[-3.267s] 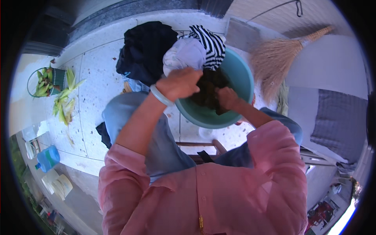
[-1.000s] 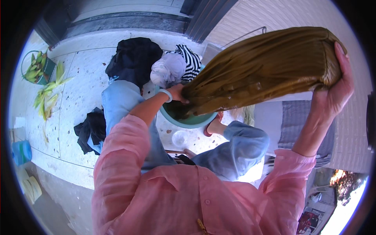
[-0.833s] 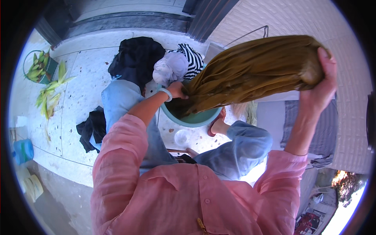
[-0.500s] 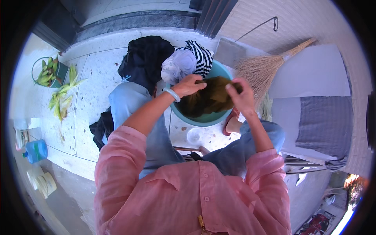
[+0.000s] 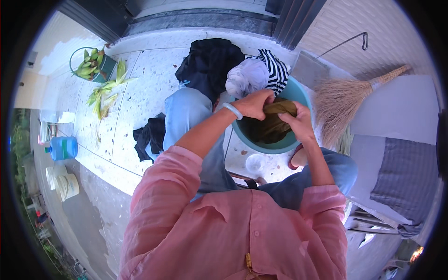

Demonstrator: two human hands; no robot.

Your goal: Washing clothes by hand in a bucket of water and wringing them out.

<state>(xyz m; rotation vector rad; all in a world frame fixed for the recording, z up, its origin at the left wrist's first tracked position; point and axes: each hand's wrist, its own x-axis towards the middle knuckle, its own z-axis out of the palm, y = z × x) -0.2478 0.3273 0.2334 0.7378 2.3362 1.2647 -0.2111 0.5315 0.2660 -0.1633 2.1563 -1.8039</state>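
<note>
An olive-brown wet cloth [image 5: 279,109] is bunched into a thick roll above a teal basin [image 5: 275,145]. My left hand [image 5: 254,102], with a pale bangle on the wrist, grips the roll's left end. My right hand [image 5: 299,122] grips its right end. The rest of the cloth hangs down into the basin. I sit with my knees on either side of the basin, in blue trousers and a pink shirt.
A black garment [image 5: 207,63], a white one [image 5: 247,77] and a striped one [image 5: 276,69] are piled behind the basin. A straw broom [image 5: 347,95] lies to the right. Another dark cloth [image 5: 149,135] lies left, near a blue jug [image 5: 63,148] and a basket of corn [image 5: 91,65].
The cloth was held stretched high in front of the camera a second ago. It has come down over the basin, and both hands now clasp it close together as a tight roll.
</note>
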